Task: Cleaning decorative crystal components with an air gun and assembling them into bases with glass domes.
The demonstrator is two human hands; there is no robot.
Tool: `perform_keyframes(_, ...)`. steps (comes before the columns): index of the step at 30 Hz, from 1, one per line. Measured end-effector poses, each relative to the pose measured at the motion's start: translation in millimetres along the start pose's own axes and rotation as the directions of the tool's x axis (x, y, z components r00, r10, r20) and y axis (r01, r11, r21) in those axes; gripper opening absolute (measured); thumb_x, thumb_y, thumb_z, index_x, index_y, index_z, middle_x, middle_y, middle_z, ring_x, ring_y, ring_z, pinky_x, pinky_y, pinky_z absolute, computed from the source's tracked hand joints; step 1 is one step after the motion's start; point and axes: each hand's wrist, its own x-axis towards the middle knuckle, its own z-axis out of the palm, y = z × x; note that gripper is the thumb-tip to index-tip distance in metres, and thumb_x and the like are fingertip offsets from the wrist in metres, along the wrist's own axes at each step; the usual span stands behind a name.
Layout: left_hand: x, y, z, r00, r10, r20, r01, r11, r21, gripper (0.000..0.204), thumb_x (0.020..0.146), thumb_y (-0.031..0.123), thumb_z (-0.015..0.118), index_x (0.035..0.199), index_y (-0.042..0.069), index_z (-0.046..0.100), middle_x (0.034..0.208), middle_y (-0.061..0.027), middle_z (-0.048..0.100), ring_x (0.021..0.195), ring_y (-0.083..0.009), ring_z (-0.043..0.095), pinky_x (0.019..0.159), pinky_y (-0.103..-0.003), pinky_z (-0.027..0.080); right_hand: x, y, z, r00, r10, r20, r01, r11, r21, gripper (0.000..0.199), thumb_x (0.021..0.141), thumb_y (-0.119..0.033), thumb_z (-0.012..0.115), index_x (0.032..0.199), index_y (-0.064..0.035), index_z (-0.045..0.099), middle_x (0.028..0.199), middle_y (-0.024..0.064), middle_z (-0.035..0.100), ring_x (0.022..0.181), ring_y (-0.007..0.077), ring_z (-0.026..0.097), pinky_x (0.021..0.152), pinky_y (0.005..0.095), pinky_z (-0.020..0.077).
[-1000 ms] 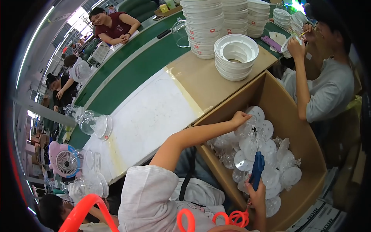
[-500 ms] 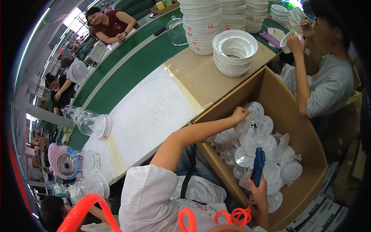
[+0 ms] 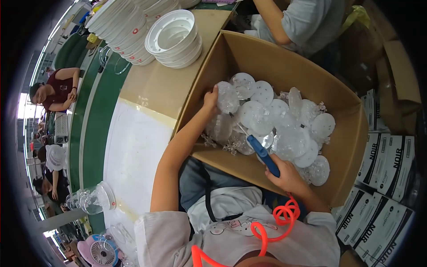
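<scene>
My left hand (image 3: 211, 99) reaches into the cardboard box (image 3: 351, 147) and pinches the edge of a clear plastic disc (image 3: 227, 99) at the near left of the pile. In my right hand (image 3: 287, 174) is a blue air blow gun (image 3: 263, 154) with a thin metal nozzle. Its tip points up and left, a little below the held disc. A coiled orange hose (image 3: 284, 213) runs from near my right wrist across my lap. Several more clear and white round discs (image 3: 262, 116) lie heaped in the box, with small clear clustered pieces among them.
Stacked white plastic rings (image 3: 173, 42) stand on the table's cardboard-covered end. A white sheet (image 3: 133, 147) covers the nearer tabletop. Clear domes (image 3: 95, 198) and a pink-and-blue fan (image 3: 100, 251) are at the left. Printed cartons (image 3: 387, 160) lie right of the box; a co-worker (image 3: 307, 22) sits beyond it.
My view has turned to the right, so the box sits more centrally. My left hand keeps hold at the discs; the blow gun's nozzle now slants up-left toward the held disc.
</scene>
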Motion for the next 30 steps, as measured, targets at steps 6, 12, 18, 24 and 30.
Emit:
perform_keyframes(6, 28, -17, -35, 0.987, 0.16, 0.009, -0.159, 0.976, 0.148, 0.066, 0.084, 0.05, 0.05, 0.119, -0.006, 0.047, 0.114, -0.0217, 0.054, 0.103, -0.0275, 0.054, 0.086, -0.036, 0.041, -2, -1, 2, 1.0, 0.009, 0.012, -0.008, 0.994, -0.104, 0.034, 0.073, -0.019, 0.06, 0.099, -0.0028, 0.047, 0.068, 0.02, 0.057, 0.067, 0.0398, 0.057, 0.06, 0.0456, 0.0431)
perform_keyframes(12, -4, 1, 0, 0.999, 0.037, 0.02, -0.039, 0.996, 0.08, 0.058, 0.086, 0.044, 0.051, 0.115, -0.006, 0.049, 0.108, -0.0179, 0.056, 0.098, -0.0237, 0.054, 0.084, -0.033, 0.042, -2, 8, -8, 0.995, 0.091, -0.041, -0.095, 0.991, -0.097, 0.034, 0.072, -0.019, 0.059, 0.099, -0.0009, 0.05, 0.069, 0.0201, 0.058, 0.067, 0.0393, 0.058, 0.061, 0.0457, 0.0445)
perform_keyframes(18, 42, -21, -43, 0.984, 0.171, 0.046, -0.17, 0.985, -0.023, 0.048, 0.089, 0.037, 0.05, 0.109, -0.007, 0.049, 0.103, -0.0134, 0.057, 0.093, -0.0197, 0.055, 0.081, -0.032, 0.045, 11, 0, -7, 0.999, 0.052, -0.014, -0.053, 0.993, -0.103, 0.034, 0.072, -0.019, 0.058, 0.1, -0.0015, 0.05, 0.07, 0.0217, 0.058, 0.067, 0.0394, 0.058, 0.061, 0.046, 0.0437)
perform_keyframes(24, 6, -6, -1, 0.999, 0.049, -0.018, -0.05, 0.994, -0.095, 0.055, 0.089, 0.042, 0.047, 0.11, -0.008, 0.052, 0.103, -0.0175, 0.059, 0.091, -0.0242, 0.056, 0.082, -0.033, 0.043, 8, 9, -8, 0.984, 0.169, -0.058, -0.175, 0.977, -0.126, 0.033, 0.072, -0.018, 0.058, 0.1, -0.0014, 0.051, 0.068, 0.0218, 0.057, 0.067, 0.0393, 0.058, 0.062, 0.0445, 0.0441)
perform_keyframes(30, 26, -22, -18, 0.956, 0.284, 0.067, -0.291, 0.946, 0.14, 0.044, 0.09, 0.035, 0.048, 0.107, -0.005, 0.054, 0.1, -0.0087, 0.058, 0.092, -0.0158, 0.052, 0.083, -0.027, 0.04, 13, -2, -5, 0.992, 0.114, -0.053, -0.109, 0.991, 0.077, 0.024, 0.075, -0.015, 0.057, 0.096, -0.0028, 0.053, 0.069, 0.0184, 0.059, 0.068, 0.0358, 0.06, 0.062, 0.0393, 0.0451)
